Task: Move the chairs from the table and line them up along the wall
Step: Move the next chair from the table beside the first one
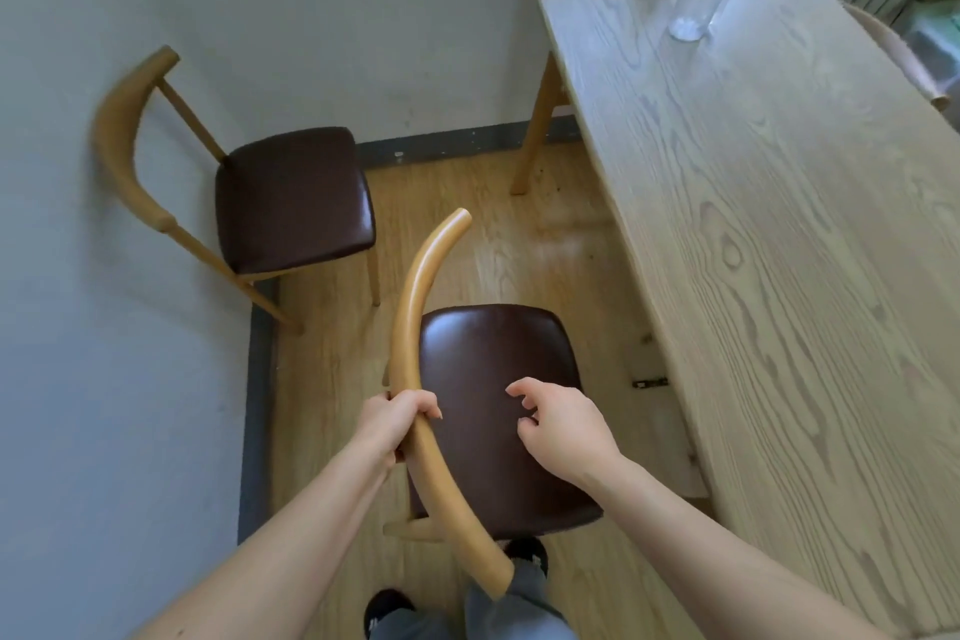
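A wooden chair with a dark brown seat (488,379) stands on the floor between the wall and the table. Its curved backrest (415,307) runs from the upper middle down to my feet. My left hand (400,424) is shut on that backrest near its middle. My right hand (561,424) hovers over the seat with fingers apart and holds nothing. A second matching chair (293,200) stands against the left wall, its backrest (122,140) touching or nearly touching the wall. The backrest of a third chair (906,55) shows past the table's far side.
The long light wooden table (779,234) fills the right side, with two clear glasses (693,8) near its far end. A grey wall with a dark baseboard (257,405) runs along the left. My shoes (387,608) are at the bottom. A radiator is at the top right.
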{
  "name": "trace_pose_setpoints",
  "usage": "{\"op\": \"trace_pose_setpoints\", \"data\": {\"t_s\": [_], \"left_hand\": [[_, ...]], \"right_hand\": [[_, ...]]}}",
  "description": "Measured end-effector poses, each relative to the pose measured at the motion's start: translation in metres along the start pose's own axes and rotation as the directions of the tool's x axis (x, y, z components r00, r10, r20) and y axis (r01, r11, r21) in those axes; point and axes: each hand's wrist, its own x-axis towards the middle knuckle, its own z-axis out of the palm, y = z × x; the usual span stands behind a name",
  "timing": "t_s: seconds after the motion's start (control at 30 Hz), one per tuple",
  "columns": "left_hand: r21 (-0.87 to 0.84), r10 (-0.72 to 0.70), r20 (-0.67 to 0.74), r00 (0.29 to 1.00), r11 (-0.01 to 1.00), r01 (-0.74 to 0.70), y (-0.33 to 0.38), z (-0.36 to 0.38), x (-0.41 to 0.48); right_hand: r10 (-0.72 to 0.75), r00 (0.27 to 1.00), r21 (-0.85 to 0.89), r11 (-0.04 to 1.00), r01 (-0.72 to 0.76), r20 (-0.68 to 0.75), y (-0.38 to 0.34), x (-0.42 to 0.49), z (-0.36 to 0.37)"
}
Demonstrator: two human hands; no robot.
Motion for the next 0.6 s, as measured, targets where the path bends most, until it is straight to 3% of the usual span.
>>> {"op": "trace_pose_setpoints", "data": {"t_s": [0.6], "left_hand": [[-0.208, -0.12, -0.14, 0.983, 0.974, 0.09, -0.097, -0.255, 0.013]], "right_hand": [[-0.255, 0.942, -0.152, 0.945, 0.291, 0.219, -0.185, -0.026, 0.128]]}}
